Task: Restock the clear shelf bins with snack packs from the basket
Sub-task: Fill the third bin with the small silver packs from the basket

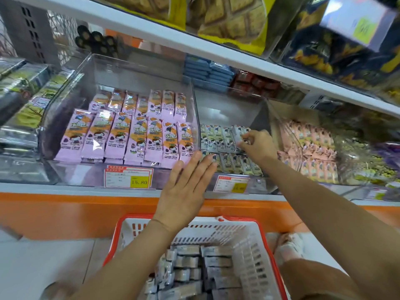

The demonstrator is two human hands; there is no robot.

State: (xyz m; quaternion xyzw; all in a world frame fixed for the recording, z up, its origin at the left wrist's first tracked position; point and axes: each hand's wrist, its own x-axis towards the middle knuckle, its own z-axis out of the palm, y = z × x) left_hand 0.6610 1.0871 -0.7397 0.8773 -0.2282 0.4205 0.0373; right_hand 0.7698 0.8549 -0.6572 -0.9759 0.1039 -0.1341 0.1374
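The right hand [257, 145] is reached into the middle clear bin [227, 109]. One small grey-white snack pack [238, 135] is pinched between its thumb and fingertips, at the right end of the back row. The left hand [186, 182] is held flat with the fingers straight and a bit spread, and nothing is gripped. Its fingertips are up at the front of the bins, right where the middle one meets the one on its left. Whether the plastic is actually touched can't be told tbh.

Inside the middle bin, two rows of pale cartoon-print packs [218, 139] are lined up side by side. The left bin [65, 100] is filled with purple-and-orange packs [129, 135] in two rows. Pink packs [309, 148] are stacked in the bin on the right.

A yellow price tag [128, 177] marked 15.80 is fixed under the left bin. A second tag [232, 184] is seen under the middle bin, its print too blurred to read.

Below the hands, a white basket [249, 234] with a red rim is set in front of the orange shelf front [65, 213]. More grey-white loose packs [190, 263] are piled in it.

Up top, yellow cracker bags [227, 22] are kept on the upper shelf.
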